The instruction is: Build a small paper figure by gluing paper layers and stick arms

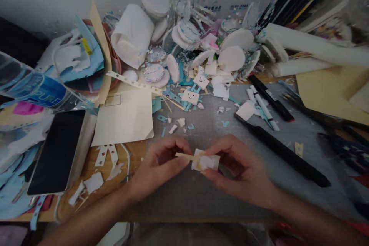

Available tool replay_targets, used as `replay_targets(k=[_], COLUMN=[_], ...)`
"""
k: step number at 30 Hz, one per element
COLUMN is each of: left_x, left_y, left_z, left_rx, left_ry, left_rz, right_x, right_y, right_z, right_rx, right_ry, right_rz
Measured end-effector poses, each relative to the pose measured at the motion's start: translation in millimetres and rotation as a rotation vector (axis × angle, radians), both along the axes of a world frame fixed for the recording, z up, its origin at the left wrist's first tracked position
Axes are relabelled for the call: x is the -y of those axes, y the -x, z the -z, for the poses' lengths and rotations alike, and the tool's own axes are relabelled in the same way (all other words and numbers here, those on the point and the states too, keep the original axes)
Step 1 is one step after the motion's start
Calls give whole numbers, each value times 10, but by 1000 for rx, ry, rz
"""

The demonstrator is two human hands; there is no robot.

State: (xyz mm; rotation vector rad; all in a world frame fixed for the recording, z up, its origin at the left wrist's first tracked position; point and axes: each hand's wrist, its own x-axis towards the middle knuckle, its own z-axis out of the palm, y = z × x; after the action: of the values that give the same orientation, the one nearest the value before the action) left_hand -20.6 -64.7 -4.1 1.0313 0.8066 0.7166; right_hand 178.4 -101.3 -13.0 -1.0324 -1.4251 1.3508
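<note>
Near the front of the grey cutting mat [178, 196], my left hand [165, 161] pinches a thin cream paper strip [186, 156] between thumb and fingertips. The strip's right end lies against a small white paper piece [206, 161]. My right hand [239, 165] holds that white piece by its right side, thumb below and fingers above. Just beyond the hands lie small white and teal paper scraps [181, 122]. Farther back rest two small square paper figures with drawn smiling faces, one lower [190, 97] and one higher [201, 80].
A black utility knife [282, 150] lies right of my hands, with a black marker [271, 98] behind it. At left are a phone [57, 152], a water bottle [43, 88] and cream card [123, 115]. White foam discs [232, 58] pile up at the back.
</note>
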Motion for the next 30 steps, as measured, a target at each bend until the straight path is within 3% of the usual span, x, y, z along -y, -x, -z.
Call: replay_targets(k=[13,19,24,30], left_x=[26,16,27,10], left_y=[-23,-39,-45,9], left_z=[-11,-35,-34,-34], left_rx=[-95,-99,-98,-108], left_ry=[-133,-173,-195,-184], left_rz=[31,-1,8,35], right_x=[6,-9,-15,-8], right_y=[-23,-32,-26,-31], right_z=[18,-9,-4,14], right_rx=[80,-23,-103,-94], right_ry=[-2,66,163,162], right_rz=[-79,-155,-114,-76])
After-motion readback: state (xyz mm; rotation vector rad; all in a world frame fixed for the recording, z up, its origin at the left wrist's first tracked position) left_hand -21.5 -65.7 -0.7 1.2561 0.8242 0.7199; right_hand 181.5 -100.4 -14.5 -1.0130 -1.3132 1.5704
